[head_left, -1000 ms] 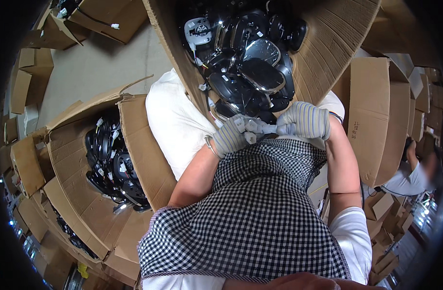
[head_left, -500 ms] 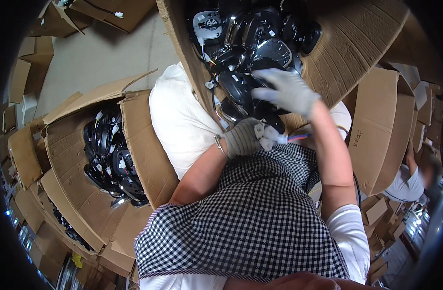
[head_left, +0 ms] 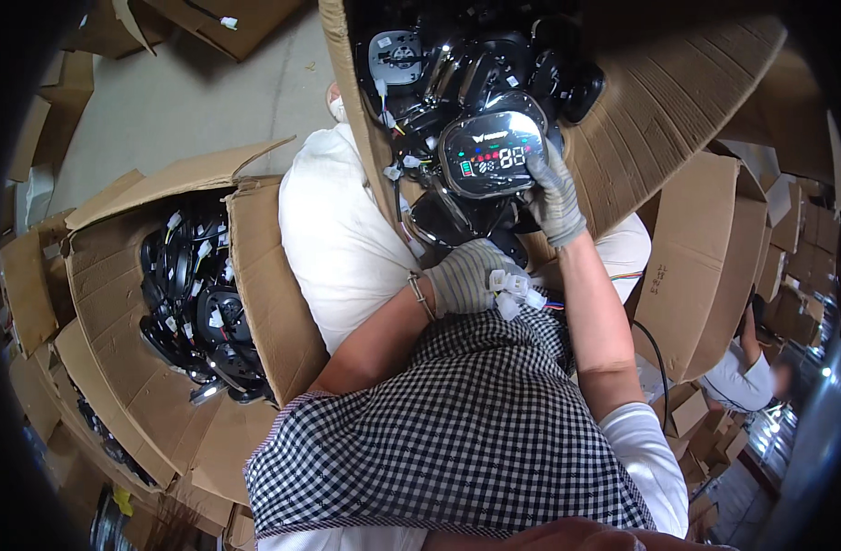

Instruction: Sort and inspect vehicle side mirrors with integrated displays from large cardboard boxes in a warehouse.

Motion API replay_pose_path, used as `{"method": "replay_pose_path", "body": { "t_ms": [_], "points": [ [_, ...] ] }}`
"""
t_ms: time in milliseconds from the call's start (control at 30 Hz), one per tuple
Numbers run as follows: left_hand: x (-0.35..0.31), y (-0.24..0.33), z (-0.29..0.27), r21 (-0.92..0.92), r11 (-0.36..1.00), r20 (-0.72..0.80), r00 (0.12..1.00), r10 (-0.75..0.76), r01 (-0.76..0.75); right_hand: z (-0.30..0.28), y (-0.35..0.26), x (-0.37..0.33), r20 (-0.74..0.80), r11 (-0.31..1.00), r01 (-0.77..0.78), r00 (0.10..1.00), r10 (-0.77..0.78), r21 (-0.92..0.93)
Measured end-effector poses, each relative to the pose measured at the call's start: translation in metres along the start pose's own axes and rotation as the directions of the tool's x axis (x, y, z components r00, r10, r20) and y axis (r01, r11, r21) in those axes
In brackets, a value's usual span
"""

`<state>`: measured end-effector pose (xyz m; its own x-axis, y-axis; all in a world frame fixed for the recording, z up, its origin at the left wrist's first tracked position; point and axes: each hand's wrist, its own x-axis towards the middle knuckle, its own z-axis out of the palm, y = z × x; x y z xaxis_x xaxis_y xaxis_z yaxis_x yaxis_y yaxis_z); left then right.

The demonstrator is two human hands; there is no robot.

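My right hand (head_left: 558, 207), in a striped grey work glove, grips the right edge of a black rounded dashboard display (head_left: 485, 170). The display faces up at me, its screen lit with white digits and small coloured symbols. Lower down, my left hand (head_left: 459, 277), gloved too, is closed around white plug connectors (head_left: 512, 292) with coloured wires trailing right. Its fingertips are partly hidden behind them. Beneath the display, more black display units (head_left: 476, 73) lie heaped in an open carton (head_left: 668, 129); one shows its grey back (head_left: 393, 60). Whether the lit display's cable reaches the connectors is hidden.
On the left stands another open carton (head_left: 278, 285) of black units and wired white plugs (head_left: 205, 303). A tall carton (head_left: 687, 266) is at the right, with a black cable (head_left: 661, 367) hanging beside it. Another person (head_left: 742, 372) works at the far right.
My right hand, open over the heap before, now holds a display with its screen lit and facing up. My left hand still grips the connectors, and the view has shifted slightly.
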<state>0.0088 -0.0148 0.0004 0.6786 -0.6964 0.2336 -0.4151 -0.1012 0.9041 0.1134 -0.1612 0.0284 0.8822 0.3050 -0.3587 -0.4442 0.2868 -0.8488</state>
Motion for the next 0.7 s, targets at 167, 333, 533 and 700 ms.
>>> {"method": "replay_pose_path", "body": {
  "t_ms": [167, 333, 533, 700],
  "points": [
    [0.001, -0.001, -0.001, -0.129, 0.991, 0.006, 1.000, -0.024, 0.025, -0.012, 0.005, -0.017, -0.050, 0.996, 0.063, 0.997, -0.066, -0.056],
    [-0.006, -0.002, 0.004, 0.582, 0.812, -0.346, 0.919, 0.188, 0.053, -0.026, -0.016, -0.071, 0.151, 0.278, 0.211, 0.963, -0.221, -0.937],
    [-0.006, 0.011, -0.011, 0.860, 0.509, -0.244, 0.863, 0.442, -0.017, -0.023, -0.079, -0.130, 0.054, 0.807, 0.007, 0.998, 0.032, -0.591],
    [-0.021, 0.054, 0.012, -0.322, 0.911, -0.296, 0.942, 0.160, -0.256, -0.001, -0.112, -0.063, -0.193, 0.896, 0.023, 0.974, -0.121, -0.444]
  ]
}}
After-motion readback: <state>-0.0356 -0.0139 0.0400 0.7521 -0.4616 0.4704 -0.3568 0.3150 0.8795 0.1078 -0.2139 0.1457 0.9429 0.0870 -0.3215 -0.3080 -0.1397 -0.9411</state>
